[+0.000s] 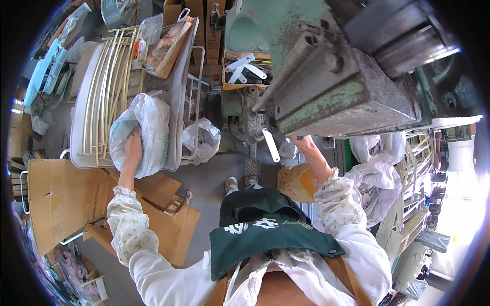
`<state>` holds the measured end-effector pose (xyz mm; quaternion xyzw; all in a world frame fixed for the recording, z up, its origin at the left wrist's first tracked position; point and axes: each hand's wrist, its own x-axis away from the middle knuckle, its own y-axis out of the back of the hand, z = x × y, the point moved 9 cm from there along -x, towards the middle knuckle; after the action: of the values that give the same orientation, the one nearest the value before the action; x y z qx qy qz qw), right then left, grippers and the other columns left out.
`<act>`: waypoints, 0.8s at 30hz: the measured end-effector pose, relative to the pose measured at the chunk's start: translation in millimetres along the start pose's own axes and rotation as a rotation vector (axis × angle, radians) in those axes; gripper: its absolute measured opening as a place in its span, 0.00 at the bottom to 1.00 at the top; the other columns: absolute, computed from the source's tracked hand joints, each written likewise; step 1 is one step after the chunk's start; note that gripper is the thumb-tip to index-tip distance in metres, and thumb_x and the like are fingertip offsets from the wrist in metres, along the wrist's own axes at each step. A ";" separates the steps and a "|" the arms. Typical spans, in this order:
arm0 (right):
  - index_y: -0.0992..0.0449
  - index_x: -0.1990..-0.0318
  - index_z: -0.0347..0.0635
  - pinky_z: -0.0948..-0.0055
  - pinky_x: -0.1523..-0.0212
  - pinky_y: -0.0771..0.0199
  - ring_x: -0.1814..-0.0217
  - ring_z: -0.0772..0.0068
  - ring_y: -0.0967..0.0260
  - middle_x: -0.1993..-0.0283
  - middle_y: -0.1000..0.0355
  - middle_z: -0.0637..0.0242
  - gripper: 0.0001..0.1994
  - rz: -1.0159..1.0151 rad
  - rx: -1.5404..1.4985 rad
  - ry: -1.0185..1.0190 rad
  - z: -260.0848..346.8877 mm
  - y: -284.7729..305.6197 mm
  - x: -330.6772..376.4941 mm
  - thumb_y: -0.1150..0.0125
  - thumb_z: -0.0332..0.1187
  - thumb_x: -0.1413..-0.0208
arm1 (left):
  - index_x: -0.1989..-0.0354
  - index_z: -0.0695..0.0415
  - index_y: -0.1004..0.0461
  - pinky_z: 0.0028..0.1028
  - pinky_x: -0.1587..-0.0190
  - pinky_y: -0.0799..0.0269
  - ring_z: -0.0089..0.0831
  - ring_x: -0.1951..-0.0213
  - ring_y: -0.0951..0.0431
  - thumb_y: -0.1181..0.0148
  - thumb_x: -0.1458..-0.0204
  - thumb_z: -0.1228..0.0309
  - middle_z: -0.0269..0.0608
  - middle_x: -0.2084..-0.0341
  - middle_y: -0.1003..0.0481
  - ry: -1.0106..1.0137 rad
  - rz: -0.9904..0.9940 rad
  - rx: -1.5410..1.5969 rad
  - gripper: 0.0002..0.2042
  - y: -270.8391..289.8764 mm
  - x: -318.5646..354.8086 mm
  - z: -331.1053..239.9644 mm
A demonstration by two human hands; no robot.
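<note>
My left hand [133, 148] reaches down into the open mouth of a white plastic bag [155, 120] on the left. Its fingers are lost in the bag, so what they hold, if anything, is hidden. On the right, my right hand [304, 144] is raised beside the underside of a worn green and grey press machine [332, 97]. That machine's block covers most of its fingers. A white flat strip with rounded ends [270, 145] juts toward me from the machine's working spot, a little left of my right hand. The two appear apart.
Several similar white strips [245, 69] lie in a box behind the machine. Left, a table [77, 127] carries cream-coloured metal rods [109, 92] and a spray can [139, 55]. A foot pedal [251, 171] is below, by my shoe. Cardboard [71, 199] and filled bags [375, 186] flank me.
</note>
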<state>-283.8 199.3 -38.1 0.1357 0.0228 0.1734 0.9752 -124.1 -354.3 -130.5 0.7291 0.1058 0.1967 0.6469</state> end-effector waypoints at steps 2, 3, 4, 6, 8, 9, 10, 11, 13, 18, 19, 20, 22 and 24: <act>0.32 0.72 0.43 0.70 0.74 0.41 0.76 0.71 0.41 0.77 0.36 0.68 0.08 0.009 -0.161 -0.070 14.6 -4.1 5.0 0.46 0.35 0.44 | 0.52 0.66 0.36 0.47 0.57 0.32 0.57 0.58 0.27 0.66 0.42 0.75 0.66 0.64 0.27 -0.040 -0.084 0.049 0.15 19.9 2.4 -11.4; 0.34 0.74 0.44 0.73 0.78 0.44 0.80 0.75 0.44 0.81 0.39 0.70 0.09 0.056 -0.432 -0.189 21.2 -12.3 7.8 0.46 0.35 0.44 | 0.52 0.66 0.36 0.46 0.57 0.33 0.57 0.58 0.27 0.67 0.42 0.75 0.65 0.64 0.27 -0.056 -0.125 0.073 0.15 27.0 5.5 -14.6; 0.32 0.72 0.42 0.74 0.79 0.46 0.80 0.77 0.45 0.81 0.40 0.71 0.07 0.100 -0.433 -0.198 30.1 -16.5 9.7 0.45 0.32 0.45 | 0.52 0.66 0.36 0.46 0.56 0.33 0.57 0.57 0.28 0.67 0.42 0.75 0.65 0.64 0.28 -0.052 -0.153 0.089 0.15 30.2 7.4 -15.2; 0.26 0.70 0.37 0.76 0.79 0.49 0.80 0.81 0.48 0.80 0.41 0.73 0.04 0.191 -0.435 -0.215 42.3 -24.8 12.8 0.43 0.28 0.47 | 0.53 0.66 0.35 0.46 0.56 0.34 0.57 0.57 0.29 0.67 0.42 0.75 0.64 0.65 0.28 -0.039 -0.209 0.121 0.14 34.2 12.7 -14.5; 0.22 0.70 0.33 0.79 0.79 0.51 0.80 0.82 0.48 0.81 0.42 0.76 0.04 0.222 -0.406 -0.212 69.3 -36.8 16.0 0.43 0.24 0.48 | 0.51 0.66 0.35 0.46 0.55 0.34 0.57 0.57 0.29 0.62 0.43 0.76 0.62 0.66 0.27 -0.070 -0.390 0.056 0.14 42.8 25.2 -11.5; 0.22 0.70 0.33 0.79 0.79 0.51 0.80 0.82 0.48 0.81 0.42 0.75 0.04 0.197 -0.395 -0.209 70.5 -35.9 16.9 0.42 0.24 0.48 | 0.50 0.66 0.36 0.46 0.55 0.34 0.57 0.57 0.29 0.59 0.43 0.76 0.61 0.66 0.27 -0.083 -0.479 0.021 0.14 45.6 33.6 -8.2; 0.21 0.69 0.33 0.79 0.79 0.51 0.81 0.82 0.48 0.81 0.41 0.75 0.04 0.174 -0.382 -0.202 71.2 -34.0 16.3 0.42 0.23 0.48 | 0.50 0.66 0.35 0.47 0.55 0.34 0.57 0.56 0.29 0.56 0.45 0.76 0.61 0.65 0.27 0.045 -0.429 0.069 0.14 39.8 30.3 6.5; 0.21 0.69 0.33 0.79 0.79 0.50 0.81 0.82 0.48 0.81 0.41 0.75 0.04 0.157 -0.373 -0.198 75.7 -36.7 16.0 0.42 0.23 0.49 | 0.49 0.66 0.35 0.47 0.54 0.34 0.57 0.56 0.29 0.53 0.46 0.77 0.60 0.65 0.26 0.179 -0.377 0.113 0.15 36.2 26.2 22.1; 0.21 0.72 0.33 0.80 0.81 0.50 0.82 0.83 0.47 0.83 0.39 0.74 0.02 0.072 -0.331 -0.217 84.9 -31.4 17.3 0.40 0.22 0.51 | 0.50 0.66 0.33 0.48 0.53 0.35 0.57 0.56 0.29 0.48 0.49 0.77 0.59 0.64 0.26 0.421 -0.294 0.436 0.16 28.6 25.8 43.6; 0.24 0.73 0.35 0.81 0.84 0.50 0.83 0.84 0.45 0.83 0.37 0.75 0.03 0.041 -0.287 -0.263 90.4 -31.6 17.4 0.35 0.23 0.53 | 0.58 0.64 0.26 0.44 0.62 0.30 0.53 0.64 0.24 0.46 0.50 0.75 0.58 0.65 0.25 0.513 -0.127 0.692 0.11 33.2 25.3 36.1; 0.24 0.72 0.35 0.82 0.84 0.50 0.83 0.85 0.45 0.82 0.36 0.74 0.04 0.032 -0.258 -0.220 95.8 -33.4 15.9 0.34 0.24 0.53 | 0.58 0.64 0.26 0.42 0.66 0.29 0.51 0.67 0.24 0.46 0.49 0.75 0.56 0.67 0.25 0.401 -0.287 0.493 0.11 45.2 23.5 42.0; 0.24 0.71 0.36 0.82 0.84 0.50 0.83 0.85 0.45 0.82 0.36 0.74 0.04 0.029 -0.235 -0.179 101.7 -37.6 16.3 0.34 0.24 0.53 | 0.58 0.64 0.25 0.39 0.71 0.29 0.48 0.70 0.23 0.46 0.49 0.75 0.55 0.69 0.24 0.292 -0.438 0.283 0.11 46.6 26.9 56.5; 0.25 0.70 0.36 0.82 0.84 0.48 0.83 0.85 0.45 0.81 0.34 0.74 0.05 0.008 -0.146 -0.004 112.3 -34.8 12.3 0.33 0.25 0.52 | 0.59 0.62 0.25 0.26 0.84 0.34 0.33 0.80 0.25 0.46 0.47 0.72 0.46 0.74 0.25 0.335 -0.511 0.422 0.10 41.4 24.7 84.4; 0.25 0.69 0.36 0.82 0.83 0.45 0.81 0.85 0.43 0.78 0.32 0.73 0.05 0.015 -0.052 0.118 107.2 -32.0 6.7 0.33 0.26 0.52 | 0.59 0.62 0.25 0.23 0.84 0.37 0.28 0.82 0.28 0.46 0.46 0.71 0.42 0.77 0.26 0.516 -0.517 0.935 0.10 21.2 34.7 95.8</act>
<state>-257.1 145.2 56.4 0.1000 0.0746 0.1891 0.9740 -54.4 -429.5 -112.6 0.8159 0.5093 0.1362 0.2376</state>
